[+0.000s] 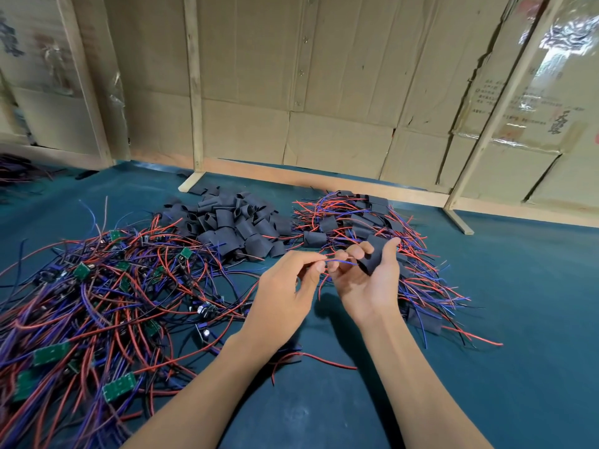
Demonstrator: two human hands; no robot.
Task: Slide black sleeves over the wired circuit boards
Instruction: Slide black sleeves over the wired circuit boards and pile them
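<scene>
The right hand [366, 283] was turned palm-up above the blue counter [486, 367], its fingers [358, 252] curled round a black sleeve [372, 256], with the thumb standing against the sleeve's far side. The left hand [285, 293] sat just beside it, thumb and forefinger pinching the thin red and blue wires [340, 261] that ran across the short gap to the sleeve's mouth. The other left fingers were loosely bent under the palm. Whether a circuit board already sat inside the sleeve could not be told, since the sleeve and the fingers hid it.

Taking the held sleeve as the mark: just beyond it and spreading to its right lay the heap of finished pieces [372, 228], black sleeves with red and blue leads fanning out across the counter. Beyond it to the left was the pile of loose sleeves [233, 225], many standing open-ended. Well off to its left and nearer the person spread the big tangle of bare green circuit boards [118, 387] with their red, blue and black wiring. A single red wire [324, 361] lay below it on the counter, between the two forearms. Far beyond it, cardboard panels [324, 76] in wooden frames closed off the back of the counter.
</scene>
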